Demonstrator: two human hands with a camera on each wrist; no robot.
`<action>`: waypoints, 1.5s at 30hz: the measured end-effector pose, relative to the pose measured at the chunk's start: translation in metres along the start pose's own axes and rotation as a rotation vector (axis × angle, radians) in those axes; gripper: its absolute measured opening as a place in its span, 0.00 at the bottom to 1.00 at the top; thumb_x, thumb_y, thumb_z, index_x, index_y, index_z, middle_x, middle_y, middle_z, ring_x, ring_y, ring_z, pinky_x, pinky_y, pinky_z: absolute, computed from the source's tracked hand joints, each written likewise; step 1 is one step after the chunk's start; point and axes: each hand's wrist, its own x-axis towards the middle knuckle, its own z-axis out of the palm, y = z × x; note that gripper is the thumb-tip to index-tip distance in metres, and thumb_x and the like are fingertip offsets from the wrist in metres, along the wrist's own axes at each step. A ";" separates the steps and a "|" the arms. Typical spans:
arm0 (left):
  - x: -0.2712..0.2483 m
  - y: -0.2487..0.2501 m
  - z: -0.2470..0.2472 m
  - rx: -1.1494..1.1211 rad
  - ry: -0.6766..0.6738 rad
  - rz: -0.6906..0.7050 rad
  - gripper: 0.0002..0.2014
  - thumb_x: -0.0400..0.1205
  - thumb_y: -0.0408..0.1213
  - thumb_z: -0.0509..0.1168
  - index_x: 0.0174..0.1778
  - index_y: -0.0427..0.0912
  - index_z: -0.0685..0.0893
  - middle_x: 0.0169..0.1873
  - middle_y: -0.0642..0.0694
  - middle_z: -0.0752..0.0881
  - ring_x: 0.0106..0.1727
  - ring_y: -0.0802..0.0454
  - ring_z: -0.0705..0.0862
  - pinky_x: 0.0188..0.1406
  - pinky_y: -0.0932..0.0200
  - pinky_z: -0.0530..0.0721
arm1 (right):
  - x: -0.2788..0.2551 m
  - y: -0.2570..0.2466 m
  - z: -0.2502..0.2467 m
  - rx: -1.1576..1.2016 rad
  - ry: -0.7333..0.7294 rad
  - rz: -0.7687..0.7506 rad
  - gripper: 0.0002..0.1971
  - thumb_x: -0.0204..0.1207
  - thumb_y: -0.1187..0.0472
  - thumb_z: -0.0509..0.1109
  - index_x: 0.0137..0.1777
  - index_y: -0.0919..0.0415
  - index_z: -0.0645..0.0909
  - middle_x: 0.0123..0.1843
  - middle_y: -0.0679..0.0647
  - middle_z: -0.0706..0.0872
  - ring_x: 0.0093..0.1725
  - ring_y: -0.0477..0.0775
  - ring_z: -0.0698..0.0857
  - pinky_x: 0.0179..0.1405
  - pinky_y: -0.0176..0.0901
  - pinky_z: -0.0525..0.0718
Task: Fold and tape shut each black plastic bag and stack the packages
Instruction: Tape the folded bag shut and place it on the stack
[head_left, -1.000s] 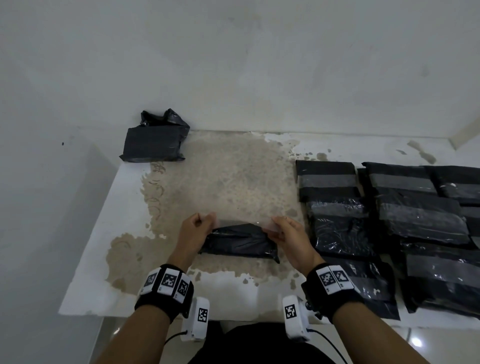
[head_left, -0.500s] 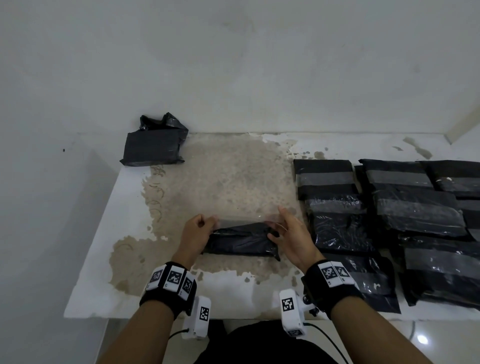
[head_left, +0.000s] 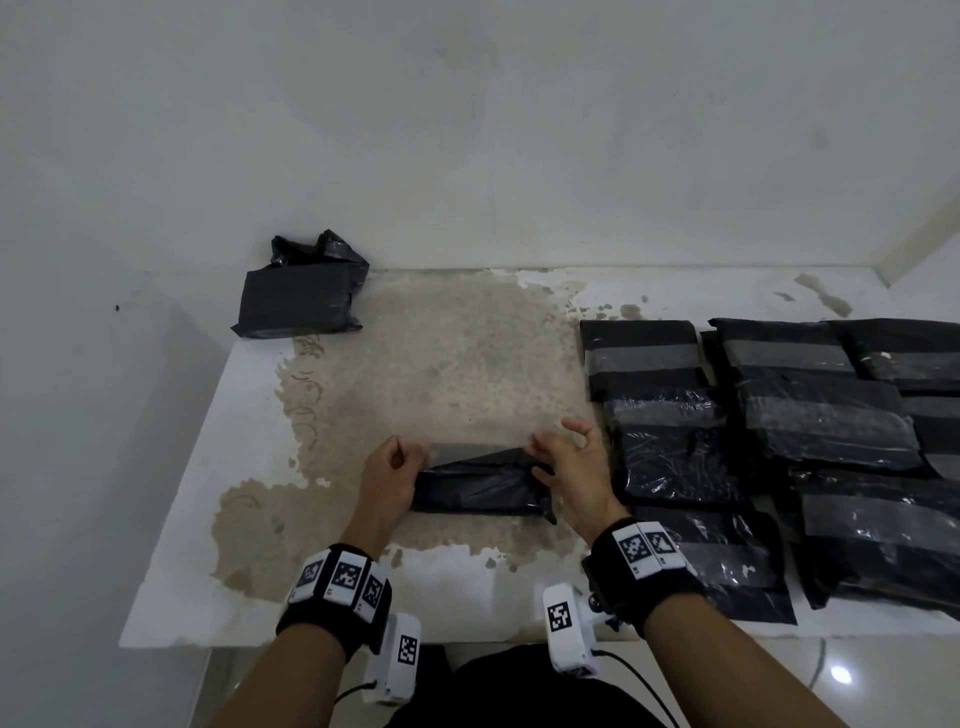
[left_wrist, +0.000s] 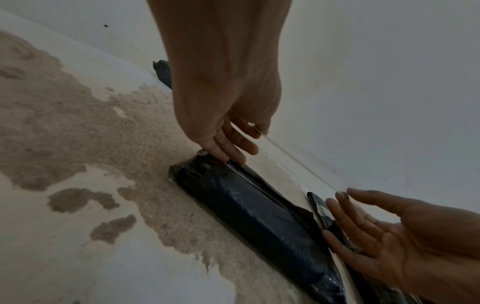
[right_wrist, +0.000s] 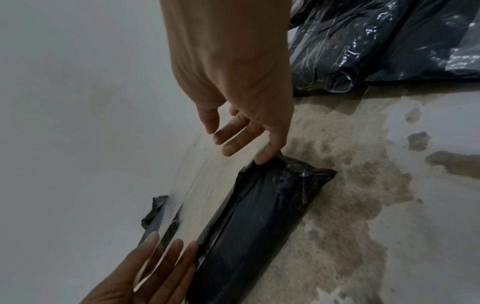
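Folded black bag (head_left: 480, 486): laid near the counter's (head_left: 171, 587) front edge, long axis running left to right between both hands. Clear tape (head_left: 470, 450): stretched just above its far side, pinched by the left hand (head_left: 393, 475); right hand (head_left: 570, 470) splayed, fingertips on the tape's other end.

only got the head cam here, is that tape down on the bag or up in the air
Observer: Left wrist view: the tape strip is stretched between both hands with its upper edge lifted clear of the black bag; the lower edge seems to meet the bag.
Operator: left got a real grip on it
Observer: Yes, the left hand pinches the tape's end between thumb and forefinger, while its other fingers rest on the bag's end.
Operator: and the right
Observer: The right hand has straight, spread fingers; the tape lies against the fingertips, not pinched.
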 end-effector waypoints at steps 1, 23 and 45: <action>0.000 0.000 0.000 0.003 0.003 0.012 0.17 0.87 0.43 0.68 0.33 0.43 0.74 0.28 0.48 0.76 0.31 0.56 0.72 0.33 0.61 0.70 | 0.000 0.000 -0.001 -0.005 -0.004 -0.006 0.20 0.81 0.63 0.74 0.66 0.46 0.72 0.51 0.56 0.92 0.51 0.52 0.92 0.56 0.52 0.86; 0.010 -0.003 -0.009 0.209 -0.056 0.022 0.19 0.86 0.48 0.66 0.37 0.37 0.77 0.34 0.43 0.86 0.36 0.45 0.84 0.39 0.48 0.82 | 0.006 -0.001 -0.009 -0.441 0.048 -0.195 0.11 0.87 0.59 0.66 0.42 0.59 0.76 0.44 0.58 0.89 0.45 0.54 0.92 0.31 0.42 0.86; -0.007 -0.021 -0.027 0.138 0.105 -0.086 0.15 0.83 0.44 0.72 0.37 0.37 0.85 0.32 0.44 0.88 0.33 0.52 0.83 0.34 0.56 0.79 | 0.005 0.033 -0.010 -0.750 0.038 -0.282 0.12 0.81 0.53 0.75 0.37 0.55 0.84 0.37 0.50 0.89 0.41 0.55 0.87 0.43 0.55 0.88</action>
